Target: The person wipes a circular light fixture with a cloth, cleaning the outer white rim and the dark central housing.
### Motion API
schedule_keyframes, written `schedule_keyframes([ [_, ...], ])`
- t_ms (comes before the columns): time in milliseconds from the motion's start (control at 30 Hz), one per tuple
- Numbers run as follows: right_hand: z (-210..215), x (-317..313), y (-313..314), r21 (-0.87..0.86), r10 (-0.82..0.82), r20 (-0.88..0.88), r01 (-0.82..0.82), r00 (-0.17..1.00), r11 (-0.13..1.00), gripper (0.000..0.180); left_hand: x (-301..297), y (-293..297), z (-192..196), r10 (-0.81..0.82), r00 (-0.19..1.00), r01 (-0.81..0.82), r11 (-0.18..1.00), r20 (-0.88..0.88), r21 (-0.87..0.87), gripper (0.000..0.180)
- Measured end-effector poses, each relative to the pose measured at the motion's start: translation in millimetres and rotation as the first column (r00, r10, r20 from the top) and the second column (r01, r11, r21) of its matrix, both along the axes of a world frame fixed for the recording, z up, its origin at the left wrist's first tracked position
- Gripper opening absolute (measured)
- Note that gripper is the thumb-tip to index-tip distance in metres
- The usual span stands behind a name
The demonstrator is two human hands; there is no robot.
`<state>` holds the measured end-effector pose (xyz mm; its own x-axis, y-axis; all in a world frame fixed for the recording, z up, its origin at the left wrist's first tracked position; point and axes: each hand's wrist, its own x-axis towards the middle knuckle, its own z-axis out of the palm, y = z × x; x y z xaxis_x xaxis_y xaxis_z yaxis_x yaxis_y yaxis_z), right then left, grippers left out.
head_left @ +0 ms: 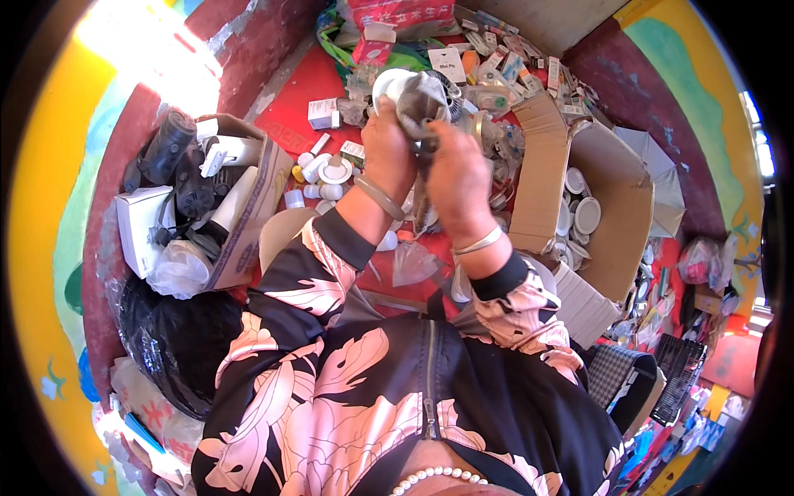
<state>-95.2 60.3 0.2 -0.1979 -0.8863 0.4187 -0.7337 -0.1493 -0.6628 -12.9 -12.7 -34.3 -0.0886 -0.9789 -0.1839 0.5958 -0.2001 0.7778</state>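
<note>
In front of my chest, my left hand [389, 147] is closed around a white round object [387, 84]; its exact kind is hard to make out. A crumpled grey cloth [423, 104] lies against that object's right side. The fingers of my right hand [457, 172] are curled onto the lower part of the cloth, slightly smeared by motion. Below the hands, white round lids or discs [336, 170] and small white cylinders lie on a red sheet [310, 88]. Beside them sits a small white box [322, 113].
An open cardboard box [612, 231] with white discs stands at my right. At my left, another carton [256, 202] holds black and white items, with a black plastic bag [178, 339] nearer me. Small packages [504, 66] are heaped at the far side.
</note>
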Motion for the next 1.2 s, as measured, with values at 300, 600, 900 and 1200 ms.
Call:
schedule_keyframes([
  [300, 12.2, -110.6, -11.5, -0.08, 0.072, 0.982, -0.039, -0.172, 0.996, 0.033, 11.8, -19.9, 2.9, 0.023, 0.871, 0.019, 0.997, -0.491, 0.081, 0.039],
  [600, -16.0, -43.7, -7.9, -0.073, 0.105, 0.856, -0.084, 0.506, 0.994, 0.025, 6.4, -17.6, 6.7, 0.046, 0.856, 0.057, 0.982, -0.514, 0.183, 0.038],
  [900, -10.5, -10.3, -4.7, -0.158, 0.107, 0.091, -0.092, 0.99, 0.983, 0.047, 1.2, -2.1, 7.6, -0.071, 0.879, 0.085, 0.996, -0.471, 0.008, 0.039],
  [1200, -9.6, -19.6, -4.6, -0.22, 0.119, -0.063, -0.13, 0.991, 0.967, 0.047, 6.7, -8.7, -0.3, -0.128, 0.831, 0.158, 0.987, -0.542, 0.01, 0.039],
])
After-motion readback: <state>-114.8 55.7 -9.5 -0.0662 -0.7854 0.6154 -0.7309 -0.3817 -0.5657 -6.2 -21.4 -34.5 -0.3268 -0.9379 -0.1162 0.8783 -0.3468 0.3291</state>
